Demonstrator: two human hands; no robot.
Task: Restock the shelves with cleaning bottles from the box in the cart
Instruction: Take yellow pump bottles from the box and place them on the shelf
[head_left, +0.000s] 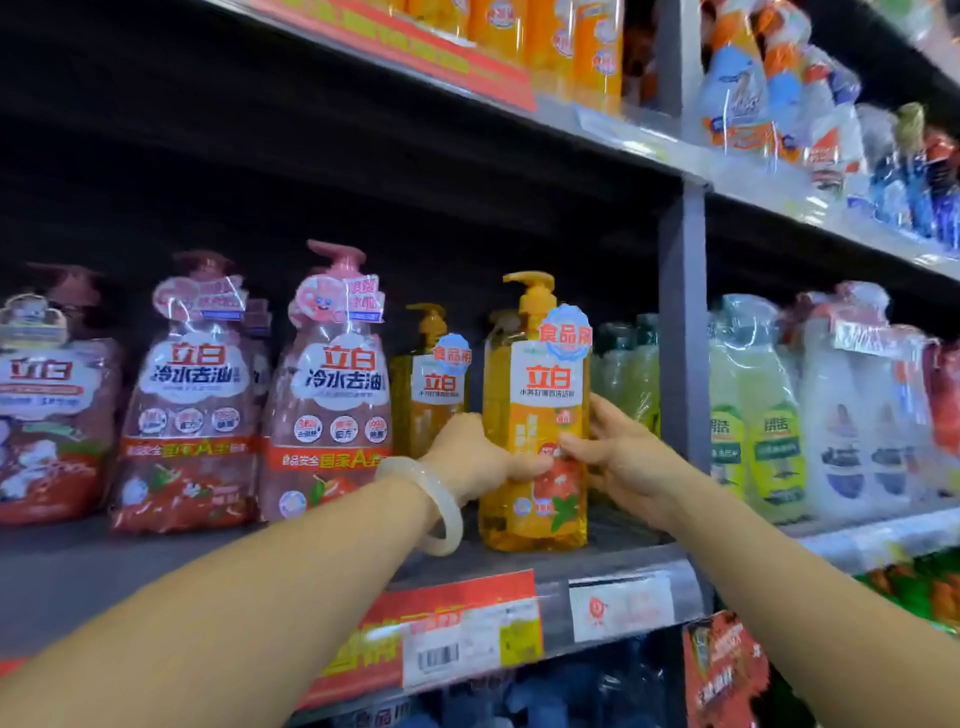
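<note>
An orange pump bottle (537, 415) of dish soap stands upright near the front of the grey shelf (156, 566). My left hand (472, 460), with a pale bangle on its wrist, grips the bottle's left side, the thumb across the label. On the other side, my right hand (621, 457) holds the bottle with fingers curled round it. A second orange pump bottle (428, 384) stands further back to the left, and another hides behind the held one. The box and the cart are out of view.
Pink wrapped pump bottles (332, 395) line the shelf to the left. A grey upright post (683, 332) stands just right of the held bottle, with green and white wrapped bottles (753, 415) beyond it. Price tags (467, 634) run along the shelf edge. Another stocked shelf hangs above.
</note>
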